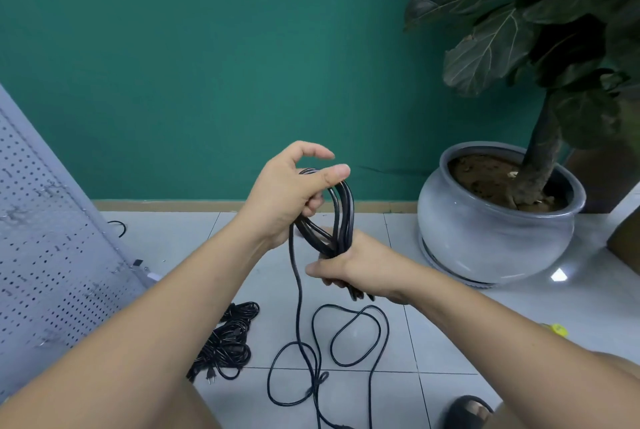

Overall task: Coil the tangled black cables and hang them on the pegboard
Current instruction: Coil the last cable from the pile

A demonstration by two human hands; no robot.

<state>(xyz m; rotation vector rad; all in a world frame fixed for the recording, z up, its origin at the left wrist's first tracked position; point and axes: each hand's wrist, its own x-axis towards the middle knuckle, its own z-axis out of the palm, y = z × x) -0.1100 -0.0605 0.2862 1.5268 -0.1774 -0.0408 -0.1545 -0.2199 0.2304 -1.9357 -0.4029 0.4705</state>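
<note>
A black cable (341, 217) is partly wound into several upright loops between my hands. My left hand (287, 193) pinches the top of the loops with thumb and fingers. Just below it, my right hand (349, 269) is closed around the bottom of the same loops. The loose rest of the cable (322, 342) hangs down and lies in wide loops on the tiled floor. A tangled pile of black cables (225, 342) with a plug lies on the floor at lower left. The grey pegboard (41, 255) leans at the left edge.
A large grey pot (491, 238) holding a big-leafed plant (540, 30) stands at the right against the green wall. A sandalled foot (467, 411) shows at the bottom right. A small yellow object (557, 329) lies behind my right forearm.
</note>
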